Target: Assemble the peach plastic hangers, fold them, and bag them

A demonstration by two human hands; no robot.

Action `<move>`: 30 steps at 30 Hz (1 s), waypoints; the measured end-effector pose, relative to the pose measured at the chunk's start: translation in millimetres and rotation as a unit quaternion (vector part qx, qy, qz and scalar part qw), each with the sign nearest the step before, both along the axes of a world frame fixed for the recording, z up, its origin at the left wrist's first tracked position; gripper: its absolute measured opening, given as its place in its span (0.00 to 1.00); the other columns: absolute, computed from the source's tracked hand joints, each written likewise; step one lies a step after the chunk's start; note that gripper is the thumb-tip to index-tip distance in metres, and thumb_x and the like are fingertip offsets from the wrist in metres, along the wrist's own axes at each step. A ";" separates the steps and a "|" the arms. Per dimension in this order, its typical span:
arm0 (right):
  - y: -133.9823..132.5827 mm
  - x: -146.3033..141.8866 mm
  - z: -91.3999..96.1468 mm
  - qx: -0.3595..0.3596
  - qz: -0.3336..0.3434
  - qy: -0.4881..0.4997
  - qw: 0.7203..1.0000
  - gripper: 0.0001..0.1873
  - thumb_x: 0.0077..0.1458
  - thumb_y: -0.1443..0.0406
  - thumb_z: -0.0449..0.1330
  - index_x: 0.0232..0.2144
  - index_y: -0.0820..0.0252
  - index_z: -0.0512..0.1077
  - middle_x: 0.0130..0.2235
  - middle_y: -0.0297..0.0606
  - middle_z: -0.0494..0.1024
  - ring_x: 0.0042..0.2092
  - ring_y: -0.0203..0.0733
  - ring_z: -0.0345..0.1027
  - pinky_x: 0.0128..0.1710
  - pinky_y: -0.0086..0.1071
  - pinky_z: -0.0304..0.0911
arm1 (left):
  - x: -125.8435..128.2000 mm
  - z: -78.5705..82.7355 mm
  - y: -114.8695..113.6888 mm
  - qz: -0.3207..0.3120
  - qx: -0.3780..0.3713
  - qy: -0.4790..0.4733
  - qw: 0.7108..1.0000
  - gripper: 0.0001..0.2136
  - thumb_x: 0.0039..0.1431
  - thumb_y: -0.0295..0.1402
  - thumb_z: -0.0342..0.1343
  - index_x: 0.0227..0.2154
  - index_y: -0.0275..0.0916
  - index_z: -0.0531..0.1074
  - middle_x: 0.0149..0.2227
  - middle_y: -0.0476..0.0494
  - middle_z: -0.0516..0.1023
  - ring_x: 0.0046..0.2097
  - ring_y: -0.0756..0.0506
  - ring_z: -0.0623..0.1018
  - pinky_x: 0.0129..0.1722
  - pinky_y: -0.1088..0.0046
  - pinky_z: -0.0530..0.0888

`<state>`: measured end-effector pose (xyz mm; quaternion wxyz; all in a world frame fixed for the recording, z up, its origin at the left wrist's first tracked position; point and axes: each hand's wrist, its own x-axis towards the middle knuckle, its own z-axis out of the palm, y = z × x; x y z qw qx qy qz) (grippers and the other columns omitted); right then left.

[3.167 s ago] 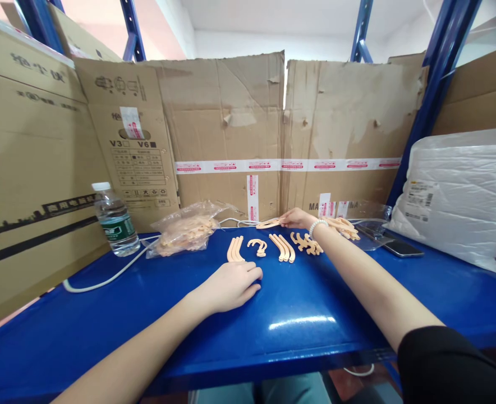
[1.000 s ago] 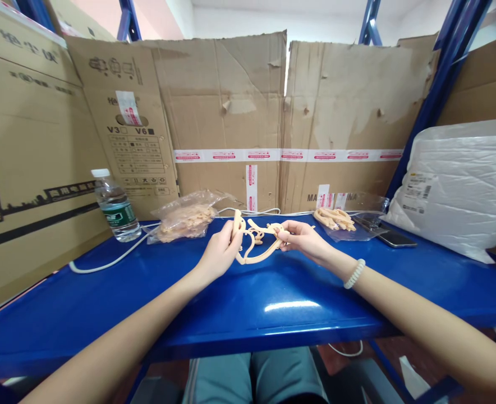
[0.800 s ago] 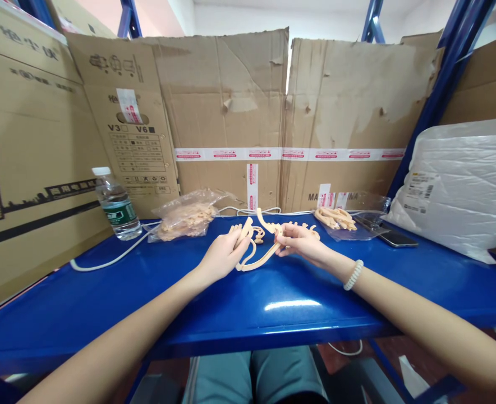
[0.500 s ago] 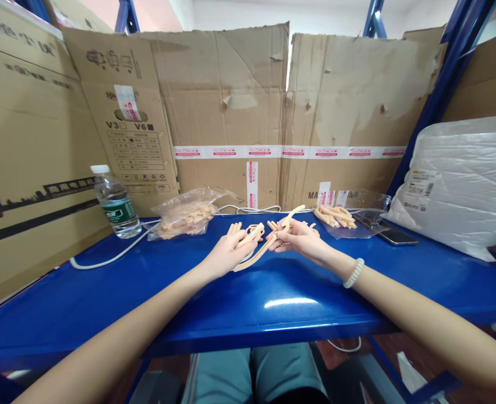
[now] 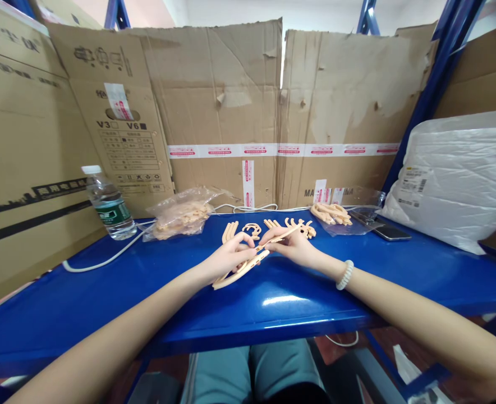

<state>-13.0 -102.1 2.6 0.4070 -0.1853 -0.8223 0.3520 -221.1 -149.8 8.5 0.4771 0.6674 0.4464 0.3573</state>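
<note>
Over the blue tabletop, my left hand [image 5: 231,257] is closed on a curved beige piece [image 5: 242,274] with small slots along it, which arcs below the fingers. My right hand [image 5: 296,247] pinches a thin, long beige piece [image 5: 288,233] that slants up to the right. The two hands meet at the fingertips, where the pieces come together; whether they are joined is hidden by the fingers. Just behind lie beige strips [image 5: 230,231], a ring-like group of curved pieces [image 5: 252,230] and several small branching pieces [image 5: 302,226].
A clear bag of beige pieces [image 5: 180,217] lies at left, beside a water bottle [image 5: 112,210] and a white cable [image 5: 100,264]. On the right are more beige pieces [image 5: 331,214] on plastic, a phone [image 5: 393,232] and a white wrapped package [image 5: 454,179]. Cardboard [image 5: 223,112] walls the back.
My hands have come closer together, and the right hand's piece has swung to a flatter slant. The slotted curved piece now shows lower, under the left hand. The view has shifted slightly.
</note>
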 end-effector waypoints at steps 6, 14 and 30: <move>-3.0 -0.1 3.2 0.084 -0.008 -0.020 0.996 0.13 0.58 0.56 0.61 0.35 0.60 0.78 0.35 0.41 0.79 0.40 0.45 0.71 0.43 0.41 0.67 | 0.7 -6.0 3.1 -0.047 0.086 0.065 0.993 0.17 0.58 0.46 0.53 0.40 0.37 0.69 0.29 0.48 0.75 0.28 0.49 0.70 0.28 0.75 0.64; -2.9 6.1 4.3 0.241 0.012 -0.068 0.968 0.12 0.65 0.61 0.53 0.38 0.58 0.75 0.37 0.42 0.78 0.40 0.43 0.72 0.43 0.39 0.68 | 1.5 -2.2 0.3 -0.063 0.204 0.206 0.955 0.18 0.65 0.41 0.41 0.37 0.36 0.73 0.31 0.47 0.74 0.36 0.45 0.72 0.37 0.71 0.66; -9.0 8.5 2.8 0.477 -0.008 -0.150 0.866 0.19 0.67 0.69 0.40 0.39 0.59 0.72 0.35 0.43 0.77 0.35 0.41 0.69 0.33 0.33 0.65 | 2.2 0.9 -7.3 -0.065 0.252 0.262 0.929 0.17 0.66 0.38 0.39 0.25 0.38 0.66 0.23 0.50 0.67 0.27 0.48 0.66 0.30 0.73 0.60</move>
